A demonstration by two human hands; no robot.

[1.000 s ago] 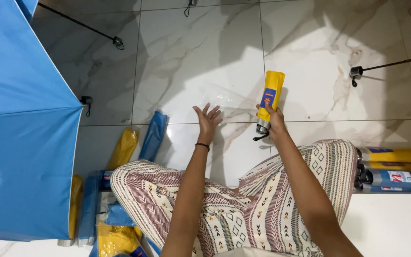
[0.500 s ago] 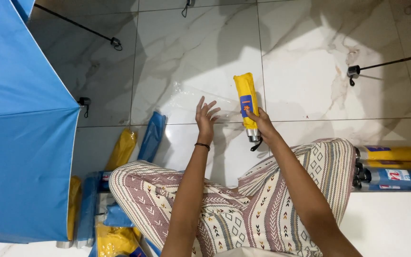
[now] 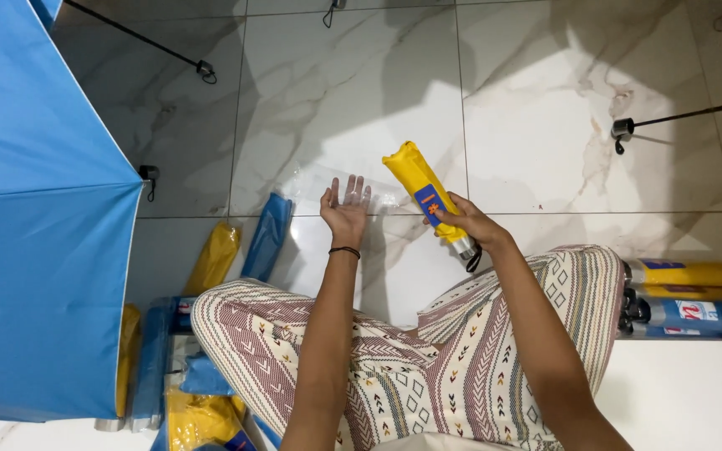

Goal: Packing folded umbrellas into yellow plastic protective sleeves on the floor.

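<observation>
- Tipped over since a moment ago, the folded yellow umbrella now leans toward 11 o'clock.
- Big open blue umbrella fills 9 o'clock.
- Wrapped umbrellas lie at 3 o'clock.
- Right hand grips the yellow umbrella near its handle.
- Left hand is open, palm up, holding nothing, just beside it.

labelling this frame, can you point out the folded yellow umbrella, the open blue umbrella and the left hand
folded yellow umbrella (image 3: 415, 179): head view, on the yellow sleeve above the label.
open blue umbrella (image 3: 35, 234): head view, on the middle of the blue canopy.
left hand (image 3: 346, 210): head view, on the open palm.
</observation>
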